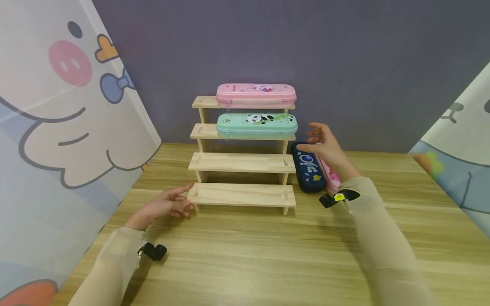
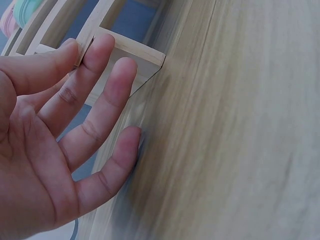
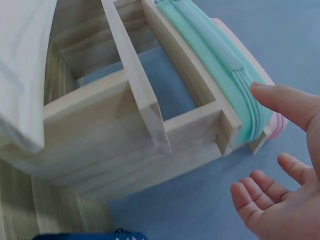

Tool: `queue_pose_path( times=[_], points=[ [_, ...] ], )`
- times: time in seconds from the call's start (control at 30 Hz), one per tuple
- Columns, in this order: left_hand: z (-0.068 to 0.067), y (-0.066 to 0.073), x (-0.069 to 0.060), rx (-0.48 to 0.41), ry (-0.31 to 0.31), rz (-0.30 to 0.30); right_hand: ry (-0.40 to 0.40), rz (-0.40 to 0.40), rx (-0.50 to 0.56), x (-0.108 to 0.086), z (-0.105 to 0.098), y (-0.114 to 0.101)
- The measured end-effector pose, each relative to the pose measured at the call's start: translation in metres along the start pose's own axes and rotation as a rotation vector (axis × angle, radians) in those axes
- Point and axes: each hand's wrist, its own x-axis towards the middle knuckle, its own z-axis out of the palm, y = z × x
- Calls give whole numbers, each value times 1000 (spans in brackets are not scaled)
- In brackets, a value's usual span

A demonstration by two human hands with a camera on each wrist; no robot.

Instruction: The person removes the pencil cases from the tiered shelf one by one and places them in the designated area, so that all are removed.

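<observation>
A wooden four-step rack (image 1: 241, 194) stands against the back wall. On its top step lies a pink case (image 1: 256, 93), and on the step below a mint-green panda case (image 1: 256, 124). My left hand (image 1: 168, 205) is at the left end of the lowest step; in the left wrist view the thumb and fingers of this hand (image 2: 75, 120) are at the board's end, loosely bent. My right hand (image 1: 325, 148) hovers with parted fingers above a dark blue space case (image 1: 308, 170) and a second pink case (image 1: 332, 178), right of the rack. Nothing is in it (image 3: 285, 185).
The wooden tabletop (image 1: 229, 259) extends in front of the rack. A grey wall (image 1: 344, 76) rises behind. Panels with cartoon animals border the left (image 1: 76, 148) and right (image 1: 459, 148) sides.
</observation>
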Motion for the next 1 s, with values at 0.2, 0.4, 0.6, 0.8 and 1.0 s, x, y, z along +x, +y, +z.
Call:
queue_pose_path(
  times=[0.2,0.4,0.6,0.8,1.0],
  points=[
    [1,2,0,-9,4,2,52,-22,52,13,10,-8],
    [2,3,-1,-7,-5,4,91,-25,101,26,18,-13],
    [2,2,0,-6,-4,1,90,-41,117,34,24,-15],
    [3,3,-1,-8,7,-9,59,-61,145,38,29,-14],
    [2,4,-1,0,5,-11,47,-63,176,39,32,-13]
  ],
)
